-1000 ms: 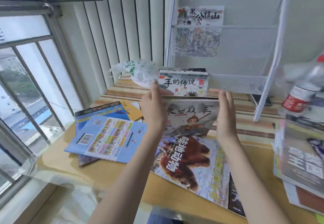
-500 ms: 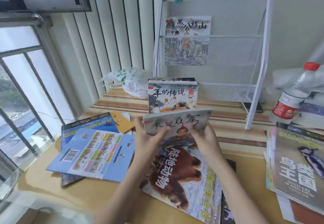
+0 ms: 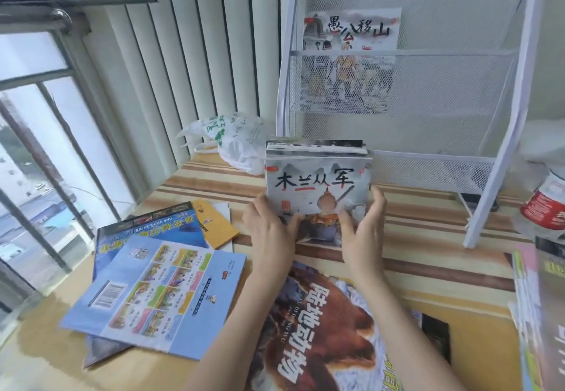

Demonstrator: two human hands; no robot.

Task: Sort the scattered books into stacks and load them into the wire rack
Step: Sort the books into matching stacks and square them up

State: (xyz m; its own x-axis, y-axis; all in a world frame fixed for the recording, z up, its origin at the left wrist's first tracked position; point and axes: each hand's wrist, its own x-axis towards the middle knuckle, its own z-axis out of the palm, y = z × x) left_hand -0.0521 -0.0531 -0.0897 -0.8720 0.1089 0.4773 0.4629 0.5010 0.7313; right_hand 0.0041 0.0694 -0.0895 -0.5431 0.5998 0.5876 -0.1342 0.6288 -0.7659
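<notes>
One white wire-mesh rack (image 3: 406,84) is seen at the back of the striped wooden desk (image 3: 214,182). Before it, a small stack of thin glossy picture books (image 3: 318,182) is held upright by its lower corners, the left hand (image 3: 269,225) and right hand (image 3: 363,225) both closed on it. Light, floppy, slippery covers are judged likely; both side edges are best gripped.

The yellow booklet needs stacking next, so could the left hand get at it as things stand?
Probably not yet: the left hand is clamped on the upright stack of books. The yellow booklet lies uncovered just beside it.
</notes>
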